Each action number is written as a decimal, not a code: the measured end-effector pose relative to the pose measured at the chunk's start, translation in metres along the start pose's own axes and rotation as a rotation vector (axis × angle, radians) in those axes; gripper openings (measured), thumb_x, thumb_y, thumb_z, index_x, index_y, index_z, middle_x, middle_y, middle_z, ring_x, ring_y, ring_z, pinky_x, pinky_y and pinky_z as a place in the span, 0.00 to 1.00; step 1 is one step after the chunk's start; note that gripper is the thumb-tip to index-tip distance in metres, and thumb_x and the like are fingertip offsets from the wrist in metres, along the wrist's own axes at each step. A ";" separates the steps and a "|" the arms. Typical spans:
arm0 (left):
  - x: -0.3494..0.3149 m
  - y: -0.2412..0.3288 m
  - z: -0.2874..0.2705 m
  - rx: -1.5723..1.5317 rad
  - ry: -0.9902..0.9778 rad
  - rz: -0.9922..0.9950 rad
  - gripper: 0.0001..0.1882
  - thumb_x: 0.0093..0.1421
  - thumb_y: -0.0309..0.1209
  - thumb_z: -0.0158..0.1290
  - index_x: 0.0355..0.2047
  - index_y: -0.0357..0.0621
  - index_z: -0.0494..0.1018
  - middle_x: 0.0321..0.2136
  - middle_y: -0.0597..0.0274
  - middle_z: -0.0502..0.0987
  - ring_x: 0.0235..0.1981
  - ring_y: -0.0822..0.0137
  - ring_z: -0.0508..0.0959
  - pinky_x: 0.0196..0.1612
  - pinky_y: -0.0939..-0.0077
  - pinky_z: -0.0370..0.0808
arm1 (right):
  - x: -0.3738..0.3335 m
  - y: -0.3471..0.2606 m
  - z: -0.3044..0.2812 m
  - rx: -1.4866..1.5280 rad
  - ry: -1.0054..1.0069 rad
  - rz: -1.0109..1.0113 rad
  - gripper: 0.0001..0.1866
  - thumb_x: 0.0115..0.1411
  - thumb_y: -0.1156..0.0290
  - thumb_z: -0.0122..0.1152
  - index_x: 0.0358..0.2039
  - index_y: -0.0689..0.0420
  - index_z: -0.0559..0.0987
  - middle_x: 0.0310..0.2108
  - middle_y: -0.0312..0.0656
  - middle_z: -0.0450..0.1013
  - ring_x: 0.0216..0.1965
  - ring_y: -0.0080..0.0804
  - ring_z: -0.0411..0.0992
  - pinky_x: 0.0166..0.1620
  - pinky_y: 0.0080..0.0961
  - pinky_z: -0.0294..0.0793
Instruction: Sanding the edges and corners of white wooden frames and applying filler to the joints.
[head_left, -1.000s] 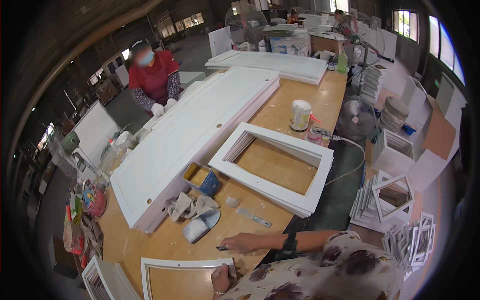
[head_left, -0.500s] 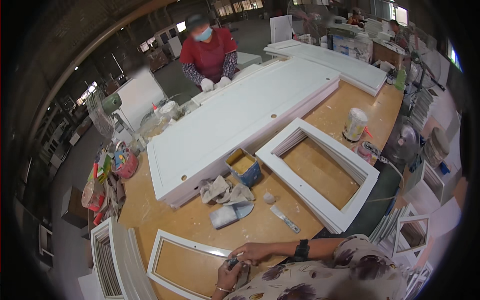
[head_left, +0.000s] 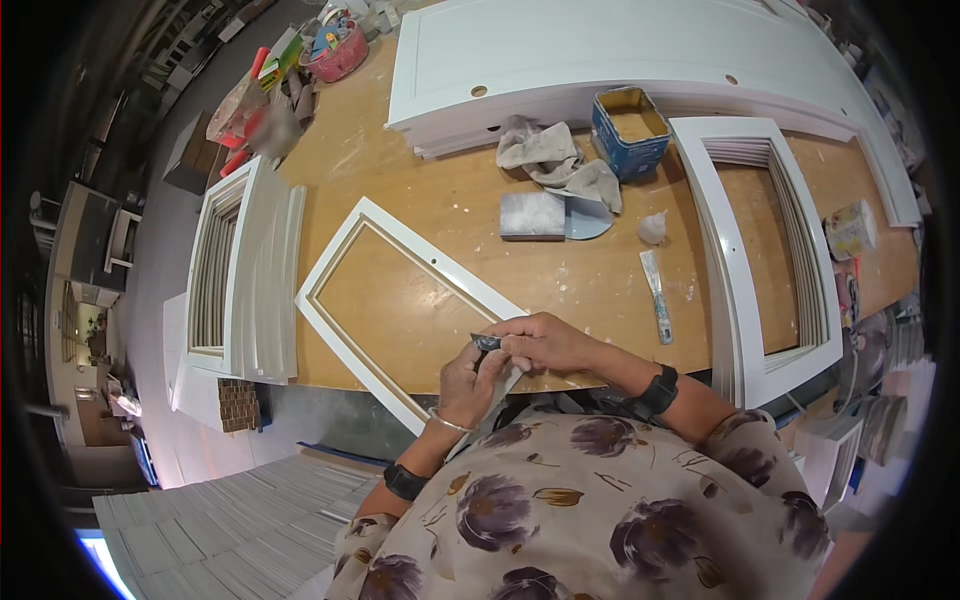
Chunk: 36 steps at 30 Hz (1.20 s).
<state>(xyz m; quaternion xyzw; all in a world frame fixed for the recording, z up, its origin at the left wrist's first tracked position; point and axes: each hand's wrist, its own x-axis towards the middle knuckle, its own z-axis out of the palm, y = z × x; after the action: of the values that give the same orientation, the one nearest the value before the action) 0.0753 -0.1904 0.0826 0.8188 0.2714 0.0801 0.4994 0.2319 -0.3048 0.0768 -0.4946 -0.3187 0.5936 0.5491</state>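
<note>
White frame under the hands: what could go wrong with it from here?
1. The white frame juts past the near edge of the table, so it might tip or slide if pressed there.
2. The left hand holds a small dark object over the frame's end; if it slipped, it could scratch the white surface.

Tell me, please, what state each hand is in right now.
Left hand: curled against a small dark object; grip unclear.
Right hand: closed, seemingly pinching the same object.
</note>
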 end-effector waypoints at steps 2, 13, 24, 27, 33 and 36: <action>-0.003 -0.005 0.000 -0.138 0.034 0.045 0.11 0.66 0.31 0.51 0.45 0.40 0.75 0.27 0.56 0.79 0.29 0.71 0.78 0.36 0.75 0.75 | 0.004 0.000 0.004 0.011 -0.010 -0.016 0.18 0.68 0.64 0.50 0.55 0.55 0.76 0.18 0.27 0.64 0.19 0.13 0.59 0.22 0.13 0.60; -0.037 -0.016 0.005 0.174 0.102 0.020 0.16 0.63 0.37 0.51 0.27 0.35 0.76 0.18 0.56 0.76 0.21 0.69 0.75 0.27 0.70 0.72 | -0.023 0.013 0.024 -0.011 0.006 0.014 0.20 0.70 0.58 0.48 0.58 0.51 0.74 0.19 0.24 0.62 0.19 0.13 0.59 0.22 0.14 0.61; -0.022 -0.009 0.034 -0.132 -0.193 -0.127 0.09 0.63 0.31 0.52 0.34 0.39 0.77 0.24 0.63 0.80 0.26 0.72 0.78 0.31 0.76 0.74 | -0.035 0.041 -0.003 0.081 -0.074 0.035 0.24 0.67 0.63 0.47 0.63 0.50 0.69 0.20 0.28 0.65 0.20 0.14 0.60 0.23 0.12 0.60; -0.028 -0.006 0.033 -0.147 -0.132 -0.123 0.10 0.63 0.34 0.54 0.37 0.39 0.78 0.27 0.65 0.81 0.28 0.74 0.77 0.33 0.76 0.74 | -0.029 0.039 -0.009 0.089 -0.061 0.094 0.22 0.67 0.67 0.47 0.61 0.51 0.71 0.21 0.28 0.66 0.21 0.14 0.61 0.24 0.12 0.60; -0.054 -0.016 0.020 0.148 -0.051 -0.192 0.17 0.64 0.42 0.53 0.36 0.39 0.79 0.26 0.63 0.81 0.26 0.72 0.77 0.31 0.73 0.73 | -0.018 0.047 0.008 -0.049 -0.089 -0.005 0.20 0.67 0.69 0.49 0.59 0.53 0.74 0.20 0.27 0.64 0.20 0.15 0.59 0.23 0.14 0.58; -0.062 -0.027 0.014 0.271 0.012 -0.193 0.19 0.65 0.44 0.50 0.31 0.39 0.79 0.20 0.65 0.78 0.23 0.74 0.75 0.28 0.76 0.71 | -0.022 0.031 0.014 0.112 -0.015 0.137 0.21 0.69 0.68 0.48 0.61 0.53 0.71 0.19 0.27 0.62 0.19 0.16 0.57 0.21 0.15 0.56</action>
<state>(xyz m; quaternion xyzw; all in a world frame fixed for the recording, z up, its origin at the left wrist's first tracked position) 0.0196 -0.2245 0.0614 0.8484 0.3601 -0.0005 0.3881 0.2062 -0.3292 0.0582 -0.4795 -0.2544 0.6503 0.5316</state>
